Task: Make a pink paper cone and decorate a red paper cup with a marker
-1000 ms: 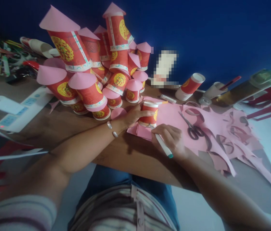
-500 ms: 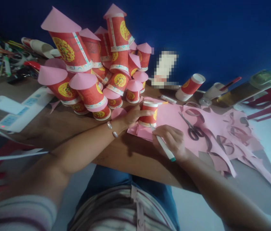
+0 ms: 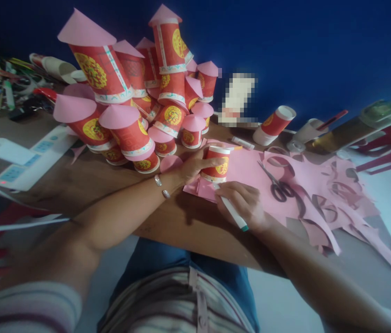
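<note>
My left hand [image 3: 195, 165] is wrapped round a red paper cup [image 3: 212, 175] with a white rim and a yellow round emblem. The cup stands upright on small pink paper pieces [image 3: 206, 190] near the table's front edge. A white marker pen [image 3: 233, 213] with a green end is gripped in my right hand [image 3: 245, 201]. Its tip meets the white band at the cup's base, or comes very close to it; I cannot tell which. A larger pink paper sheet [image 3: 242, 169] spreads out behind and to the right of both hands.
Red cups with pink cone tops [image 3: 122, 132] are stacked at the back left. Scissors [image 3: 280, 187] lie on the pink sheet beside cut scraps [image 3: 341, 199]. A taller red-and-white tube [image 3: 274, 126] stands behind. To the left is a power strip [image 3: 34, 157] with cables.
The cup has turned a little in my left hand, bringing more of its yellow emblem into sight. My right hand and the marker have shifted slightly left.
</note>
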A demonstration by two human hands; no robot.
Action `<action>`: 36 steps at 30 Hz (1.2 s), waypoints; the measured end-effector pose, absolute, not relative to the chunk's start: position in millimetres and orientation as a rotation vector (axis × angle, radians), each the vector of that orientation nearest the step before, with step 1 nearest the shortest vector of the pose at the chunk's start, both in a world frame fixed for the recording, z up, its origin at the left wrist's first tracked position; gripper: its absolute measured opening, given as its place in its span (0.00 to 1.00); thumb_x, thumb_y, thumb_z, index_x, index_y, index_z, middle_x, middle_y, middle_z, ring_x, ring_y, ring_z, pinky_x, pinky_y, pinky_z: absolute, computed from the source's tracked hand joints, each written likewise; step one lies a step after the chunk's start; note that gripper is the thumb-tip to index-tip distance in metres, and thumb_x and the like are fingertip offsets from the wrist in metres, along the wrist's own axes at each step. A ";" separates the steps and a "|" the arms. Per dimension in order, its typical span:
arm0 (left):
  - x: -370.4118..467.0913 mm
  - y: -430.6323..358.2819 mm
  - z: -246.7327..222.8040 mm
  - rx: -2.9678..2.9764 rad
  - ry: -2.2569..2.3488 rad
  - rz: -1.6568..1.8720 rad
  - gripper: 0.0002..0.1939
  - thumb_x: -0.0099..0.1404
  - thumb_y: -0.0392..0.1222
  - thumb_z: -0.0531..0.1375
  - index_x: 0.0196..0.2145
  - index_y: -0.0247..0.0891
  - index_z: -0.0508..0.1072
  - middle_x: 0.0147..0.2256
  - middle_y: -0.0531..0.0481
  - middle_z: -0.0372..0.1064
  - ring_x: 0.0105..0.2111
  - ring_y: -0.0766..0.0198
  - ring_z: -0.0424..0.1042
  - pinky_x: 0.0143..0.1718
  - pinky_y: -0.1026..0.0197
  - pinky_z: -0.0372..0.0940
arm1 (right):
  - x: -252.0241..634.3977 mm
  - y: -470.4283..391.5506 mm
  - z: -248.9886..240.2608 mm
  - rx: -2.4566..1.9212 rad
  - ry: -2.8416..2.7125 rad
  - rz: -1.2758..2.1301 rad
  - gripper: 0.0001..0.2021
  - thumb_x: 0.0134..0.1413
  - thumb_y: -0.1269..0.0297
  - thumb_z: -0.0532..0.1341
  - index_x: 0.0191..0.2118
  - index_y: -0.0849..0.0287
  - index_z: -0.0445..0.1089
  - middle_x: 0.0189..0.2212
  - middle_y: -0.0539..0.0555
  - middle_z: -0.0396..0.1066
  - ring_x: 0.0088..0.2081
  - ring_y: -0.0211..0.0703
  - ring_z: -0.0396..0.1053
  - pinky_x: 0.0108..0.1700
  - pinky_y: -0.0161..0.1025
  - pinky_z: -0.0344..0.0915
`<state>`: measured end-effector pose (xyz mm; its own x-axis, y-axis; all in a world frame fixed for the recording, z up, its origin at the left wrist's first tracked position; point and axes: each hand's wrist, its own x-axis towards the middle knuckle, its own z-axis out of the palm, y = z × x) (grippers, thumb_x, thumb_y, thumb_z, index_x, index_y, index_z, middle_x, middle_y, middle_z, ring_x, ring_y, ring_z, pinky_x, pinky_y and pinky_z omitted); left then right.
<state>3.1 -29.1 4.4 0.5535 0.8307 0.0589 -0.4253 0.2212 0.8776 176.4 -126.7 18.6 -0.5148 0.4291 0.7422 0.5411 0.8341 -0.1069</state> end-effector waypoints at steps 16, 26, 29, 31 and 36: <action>0.2 -28.3 0.7 0.962 0.530 0.859 0.23 0.55 0.45 0.73 0.46 0.39 0.73 0.36 0.50 0.73 0.36 0.61 0.75 0.34 0.60 0.72 | 178.1 -125.4 24.7 -0.749 -2.163 -0.218 0.10 0.61 0.78 0.63 0.44 0.57 0.68 0.30 0.53 0.77 0.30 0.41 0.76 0.32 0.36 0.72; 0.5 -28.3 -0.6 0.985 0.532 0.858 0.23 0.55 0.44 0.73 0.47 0.39 0.73 0.37 0.50 0.74 0.38 0.61 0.75 0.38 0.59 0.72 | 178.5 -124.7 23.3 -0.751 -2.169 -0.213 0.10 0.61 0.78 0.63 0.44 0.58 0.69 0.31 0.53 0.77 0.30 0.42 0.76 0.32 0.36 0.72; 0.8 -27.7 -1.3 0.986 0.524 0.863 0.24 0.55 0.44 0.73 0.47 0.39 0.73 0.38 0.49 0.75 0.38 0.61 0.75 0.39 0.59 0.72 | 178.3 -124.3 23.4 -0.755 -2.175 -0.213 0.10 0.61 0.78 0.63 0.44 0.58 0.69 0.31 0.53 0.77 0.30 0.42 0.76 0.32 0.36 0.73; 1.0 -27.7 -0.9 0.990 0.525 0.862 0.24 0.54 0.44 0.73 0.47 0.39 0.73 0.39 0.48 0.76 0.38 0.62 0.75 0.39 0.59 0.71 | 178.1 -124.1 23.6 -0.758 -2.179 -0.220 0.09 0.62 0.78 0.62 0.44 0.57 0.69 0.31 0.53 0.77 0.31 0.41 0.76 0.32 0.36 0.73; 0.9 -28.0 0.6 1.004 0.537 0.859 0.25 0.54 0.44 0.73 0.48 0.38 0.73 0.40 0.48 0.76 0.38 0.62 0.75 0.40 0.58 0.70 | 178.5 -123.6 23.7 -0.762 -2.174 -0.236 0.09 0.63 0.77 0.62 0.45 0.58 0.68 0.31 0.53 0.77 0.31 0.41 0.76 0.32 0.36 0.72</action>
